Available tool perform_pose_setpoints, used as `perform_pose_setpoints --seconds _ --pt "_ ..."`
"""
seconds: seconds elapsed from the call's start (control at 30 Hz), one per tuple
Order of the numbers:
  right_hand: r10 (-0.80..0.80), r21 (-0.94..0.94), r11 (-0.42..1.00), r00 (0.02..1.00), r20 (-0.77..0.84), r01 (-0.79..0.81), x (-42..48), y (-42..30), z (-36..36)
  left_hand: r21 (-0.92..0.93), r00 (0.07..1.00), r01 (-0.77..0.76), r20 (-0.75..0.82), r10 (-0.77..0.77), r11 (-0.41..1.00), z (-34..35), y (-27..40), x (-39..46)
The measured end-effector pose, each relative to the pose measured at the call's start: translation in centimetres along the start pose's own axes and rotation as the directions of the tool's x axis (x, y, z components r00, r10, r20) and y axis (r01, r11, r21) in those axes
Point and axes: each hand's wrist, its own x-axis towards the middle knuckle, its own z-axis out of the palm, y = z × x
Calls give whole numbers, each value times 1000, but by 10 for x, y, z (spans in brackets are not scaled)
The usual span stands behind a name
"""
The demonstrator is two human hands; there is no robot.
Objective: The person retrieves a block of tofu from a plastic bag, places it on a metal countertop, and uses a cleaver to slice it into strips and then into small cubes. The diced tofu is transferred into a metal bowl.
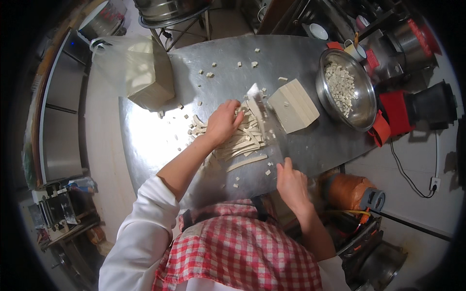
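Note:
Over a heap of pale strips [238, 147], which look like firm tofu, my left hand [225, 122] bends its fingers and presses the strips together. My right hand [292, 183] grips the handle of a wide-bladed knife [275, 136]. Its blade is blurred and stands at the right side of the heap, close to my left fingertips. Just right of the blade sits a thick pale block [293, 105] with layered slabs. One loose strip [247, 163] lies nearer me. Small cubes [209, 75] are scattered over the metal table. My left palm hides part of the heap.
A steel bowl [368, 98] of small cubes stands at the table's right. A larger pale block [145, 78], partly in a plastic bag, sits at the left of the metal table [302, 58]. An orange gas cylinder [344, 189] is below the right edge.

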Motion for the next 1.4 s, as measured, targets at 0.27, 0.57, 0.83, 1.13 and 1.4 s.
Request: perform_pose_setpoints --seconds 0.27,0.57,0.83,1.13,1.4 --pt "13 134 991 999 44 -19 11 5 4 100 935 -339 -72 347 935 3 3 5" --pt "0 447 893 994 108 -49 1 6 -32 199 812 -570 -12 583 797 -20 20 15" --pt "-27 144 989 994 -106 42 -13 -3 -30 449 946 -313 74 314 837 -32 -17 -6" --pt "-57 12 998 995 -83 58 20 9 24 107 979 -204 49 199 973 5 -19 -8" --pt "-76 -34 997 995 -62 74 19 -5 35 144 986 -164 -16 168 976 4 -5 -15"
